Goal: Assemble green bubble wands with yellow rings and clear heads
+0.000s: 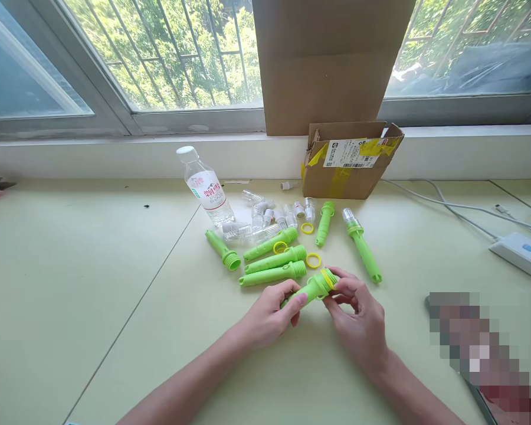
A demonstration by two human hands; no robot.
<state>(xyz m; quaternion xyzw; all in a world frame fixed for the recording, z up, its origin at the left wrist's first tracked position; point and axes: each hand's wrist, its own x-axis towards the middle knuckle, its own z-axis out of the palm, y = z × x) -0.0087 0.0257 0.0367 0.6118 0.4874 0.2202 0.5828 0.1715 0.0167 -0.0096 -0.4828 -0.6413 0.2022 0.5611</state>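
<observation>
My left hand [277,310] is closed around a green plastic tube [312,289] with a threaded end that points up and to the right. At that end, the fingers of my right hand [356,304] pinch a yellow ring [328,279], which sits tilted around the threads. Beyond my hands lie several more green tubes [277,275], and loose yellow rings [313,260] rest beside them. Behind these is a cluster of clear plastic caps [268,221] with white parts. Off to the right, one green tube [366,254] has a clear cap fitted on its end.
A water bottle [209,189] stands at the back left of the parts. An opened cardboard box [340,171] is against the wall under the window. At right are a white power strip [522,254] with cables and a partly blurred flat object [480,395].
</observation>
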